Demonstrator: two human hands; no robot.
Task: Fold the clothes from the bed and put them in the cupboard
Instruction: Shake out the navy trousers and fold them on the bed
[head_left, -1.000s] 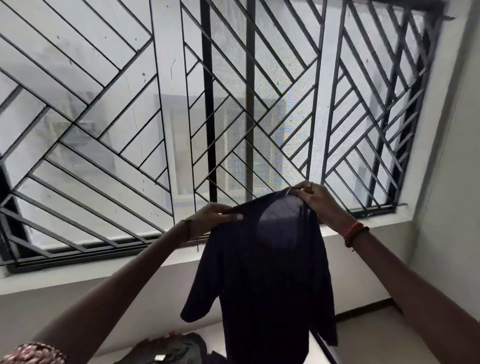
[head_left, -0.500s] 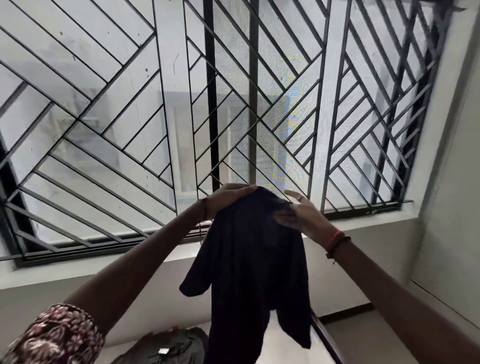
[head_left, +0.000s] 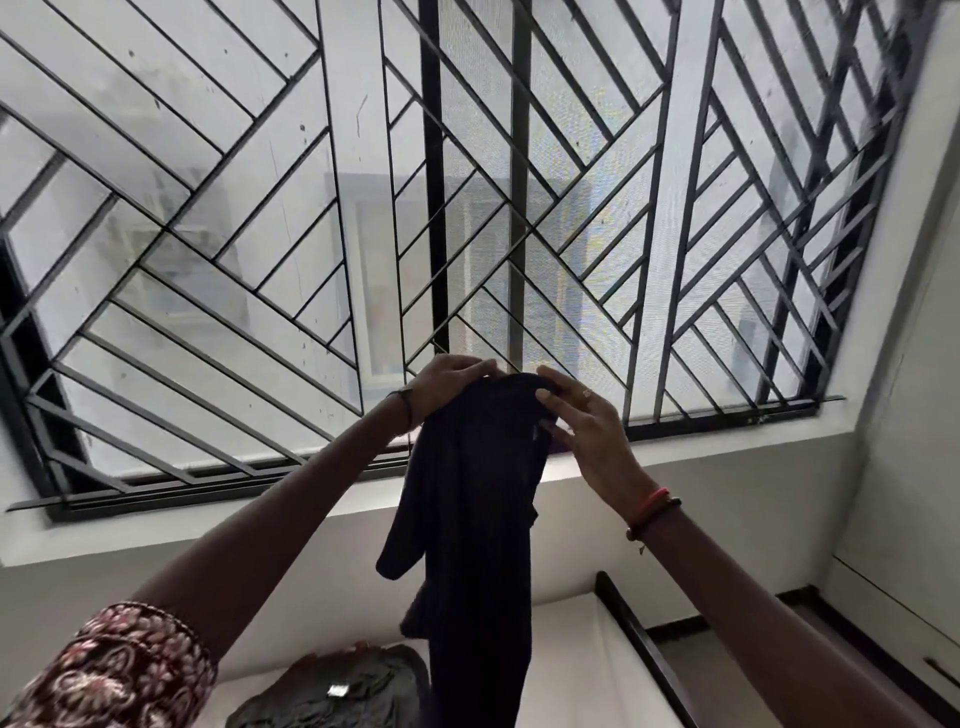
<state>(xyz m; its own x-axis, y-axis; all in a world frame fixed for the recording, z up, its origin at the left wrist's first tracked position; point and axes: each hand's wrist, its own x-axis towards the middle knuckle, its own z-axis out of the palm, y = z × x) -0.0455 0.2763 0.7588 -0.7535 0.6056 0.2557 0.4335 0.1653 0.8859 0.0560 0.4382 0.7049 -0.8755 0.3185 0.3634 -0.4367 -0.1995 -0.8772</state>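
A dark navy T-shirt (head_left: 475, 519) hangs lengthwise in the air in front of the window, folded in half along its length, one sleeve dangling on its left side. My left hand (head_left: 447, 387) grips its top edge from the left. My right hand (head_left: 579, 421) holds the top from the right, thumb on the cloth and fingers spread along the shirt's right edge. The two hands sit close together at the collar end. Below lies the bed (head_left: 582, 670) with its white sheet.
A dark grey garment (head_left: 337, 696) lies crumpled on the bed at the bottom. A dark bed frame rail (head_left: 639, 644) runs along the bed's right side. A barred window (head_left: 322, 208) fills the wall ahead. White cupboard fronts (head_left: 904, 519) stand at the right.
My hands have come together at the shirt's top, bringing the two shoulders onto each other. The shirt went from spread wide to a narrow half-fold.
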